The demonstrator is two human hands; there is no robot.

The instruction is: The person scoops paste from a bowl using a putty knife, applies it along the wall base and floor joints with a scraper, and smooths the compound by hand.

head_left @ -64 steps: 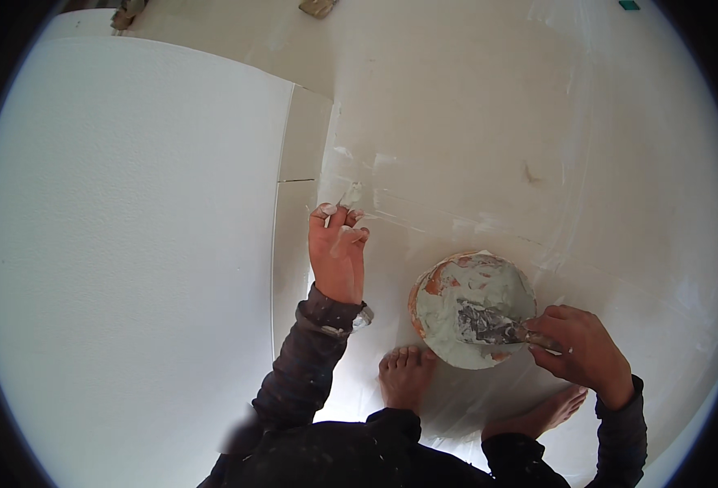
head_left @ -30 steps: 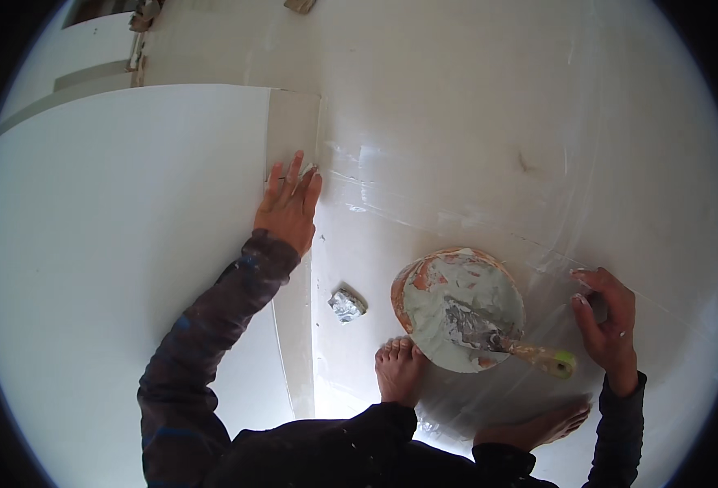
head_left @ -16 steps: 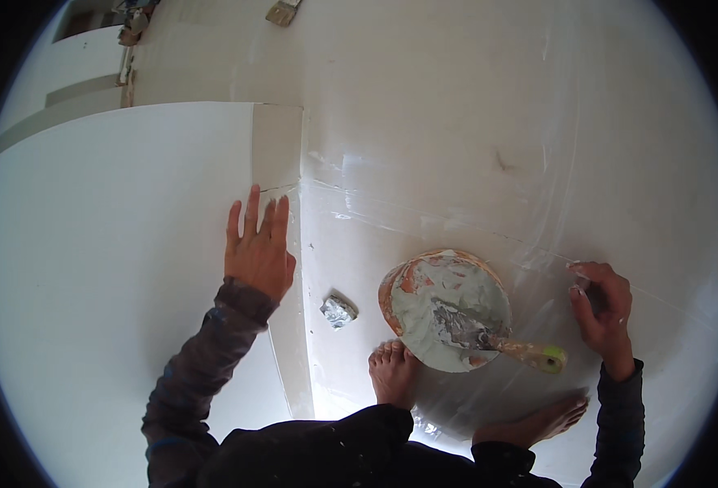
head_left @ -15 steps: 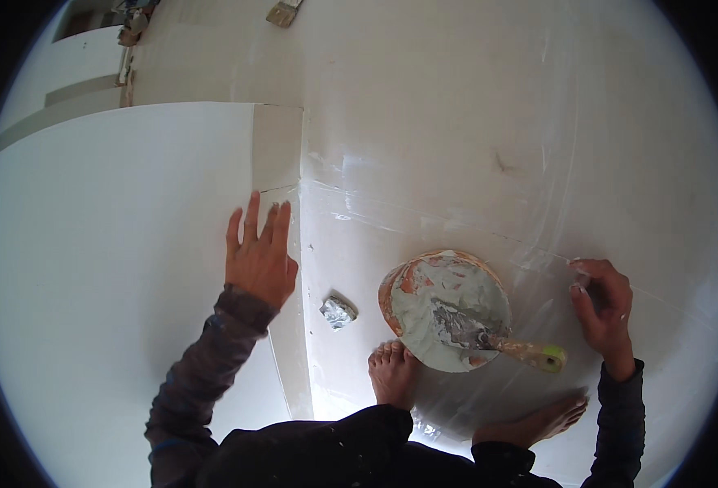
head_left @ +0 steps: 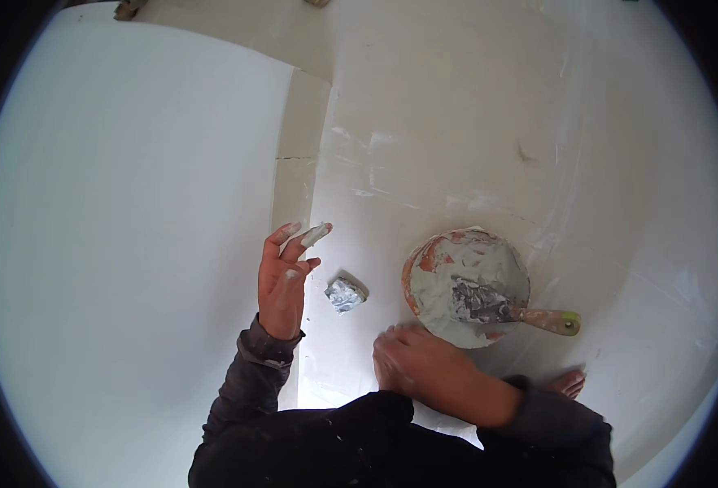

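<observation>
The right hand (head_left: 424,358) at five o'clock has indistinct fingertips; its grip cannot be told. At four o'clock, the right sleeve (head_left: 554,419) hides most of the right foot (head_left: 569,382), and putty (head_left: 456,321) masks part of the putty knife's (head_left: 544,320) blade. The top edge crops a brown object (head_left: 316,2) just before twelve.

Near right, I read matt putty (head_left: 493,262), roughly ridged; scraper blade (head_left: 479,301) dull, metal-looking (heavily smeared). Left of it, a glossy wrinkled lump (head_left: 346,294), material unclear. Far floor (head_left: 456,106) smooth, faintly shiny. Left sleeve (head_left: 249,381) matt cloth.
</observation>
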